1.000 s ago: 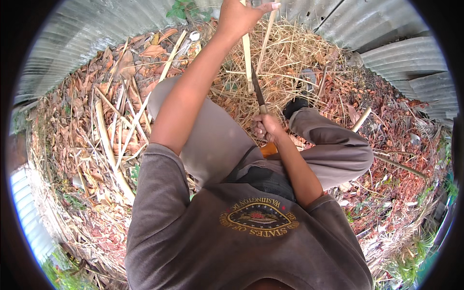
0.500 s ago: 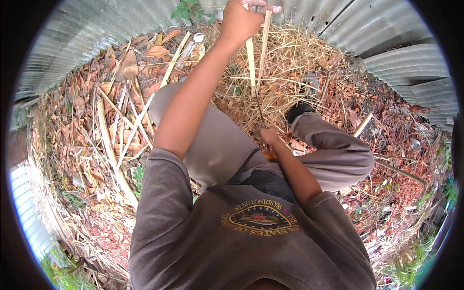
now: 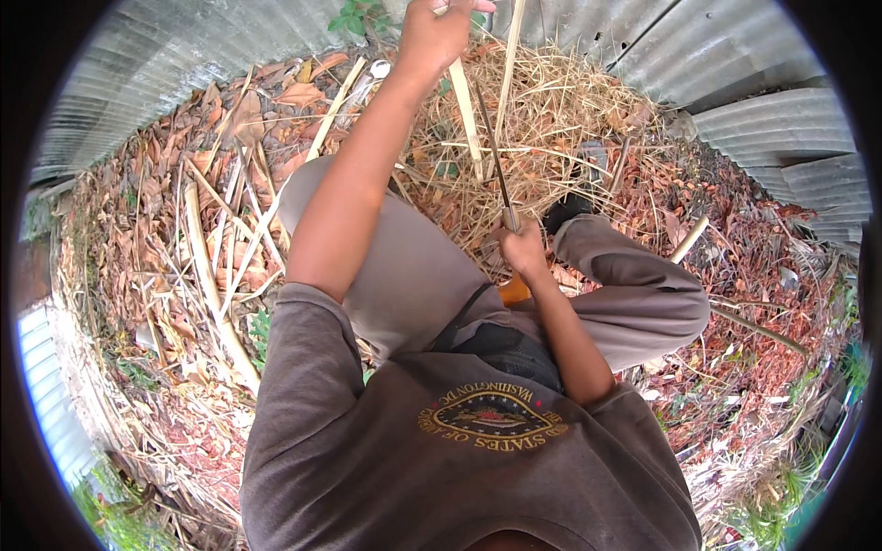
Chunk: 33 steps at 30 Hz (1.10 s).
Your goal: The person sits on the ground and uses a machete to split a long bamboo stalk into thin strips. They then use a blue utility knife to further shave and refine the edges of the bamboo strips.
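At the top edge, my left hand (image 3: 436,37) grips a pale split strip of bamboo (image 3: 469,119), which slants down toward my right hand. Some of its fingers stretch to the right, partly cut off by the picture's edge. A second pale strip (image 3: 508,69) stands apart to the right; what holds its upper end is out of view. Between my knees, my right hand (image 3: 519,246) is closed round a knife (image 3: 494,151). Its thin dark blade points up between the two strips. An orange-brown piece, seemingly the handle's end, shows behind my right wrist.
Straw-like shavings (image 3: 551,101) lie heaped ahead of my legs. On the left, several long pale sticks (image 3: 204,248) rest over dry leaves. Corrugated metal sheets (image 3: 753,46) border the ground at the far side. A stick (image 3: 689,239) lies beyond my right knee.
The two strips, earlier meeting at their lower ends by the knife tip, are now apart. The knife has moved up between them. My left hand has shifted slightly left and away.
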Available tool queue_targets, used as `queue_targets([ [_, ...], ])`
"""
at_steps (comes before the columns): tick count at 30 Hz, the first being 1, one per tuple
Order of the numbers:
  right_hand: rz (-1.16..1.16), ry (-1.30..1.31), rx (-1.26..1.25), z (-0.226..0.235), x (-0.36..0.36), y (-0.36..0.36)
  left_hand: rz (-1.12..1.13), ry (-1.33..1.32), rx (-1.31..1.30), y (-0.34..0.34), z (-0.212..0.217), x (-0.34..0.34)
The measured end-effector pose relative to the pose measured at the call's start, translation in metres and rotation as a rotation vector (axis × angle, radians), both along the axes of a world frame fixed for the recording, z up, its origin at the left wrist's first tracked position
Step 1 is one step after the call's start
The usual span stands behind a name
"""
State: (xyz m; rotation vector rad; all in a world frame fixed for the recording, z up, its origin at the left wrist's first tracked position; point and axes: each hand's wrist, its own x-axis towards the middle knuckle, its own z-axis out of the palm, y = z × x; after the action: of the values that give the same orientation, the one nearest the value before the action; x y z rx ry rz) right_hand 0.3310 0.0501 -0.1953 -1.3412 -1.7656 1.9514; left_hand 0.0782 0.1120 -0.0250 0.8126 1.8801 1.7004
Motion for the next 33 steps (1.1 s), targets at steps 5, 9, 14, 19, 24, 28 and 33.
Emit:
queue_targets([
  [5, -0.036, 0.175, 0.416, -0.005, -0.006, -0.01, 0.005, 0.159, -0.02, -0.006, -0.001, -0.006],
  [9, 0.129, -0.466, 0.092, -0.099, 0.04, -0.009, 0.02, -0.238, 0.22, -0.021, 0.049, -0.016],
  [14, 0.007, -0.175, -0.457, -0.032, 0.037, 0.004, -0.088, -0.234, 0.526, -0.107, 0.126, -0.07],
  [19, 0.093, -0.012, -0.625, 0.031, 0.041, 0.034, 0.015, -0.102, 0.575, -0.14, 0.18, -0.079],
  [24, 0.059, 0.08, 0.098, 0.114, 0.018, 0.03, 0.108, -0.017, 0.621, -0.15, 0.199, -0.069],
  [28, -0.048, 0.417, 0.347, 0.186, -0.002, 0.016, 0.07, -0.002, 0.633, -0.158, 0.199, -0.07],
  [33, -0.137, 0.511, 0.388, 0.133, -0.037, 0.003, -0.095, -0.03, 0.748, -0.157, 0.217, -0.065],
])
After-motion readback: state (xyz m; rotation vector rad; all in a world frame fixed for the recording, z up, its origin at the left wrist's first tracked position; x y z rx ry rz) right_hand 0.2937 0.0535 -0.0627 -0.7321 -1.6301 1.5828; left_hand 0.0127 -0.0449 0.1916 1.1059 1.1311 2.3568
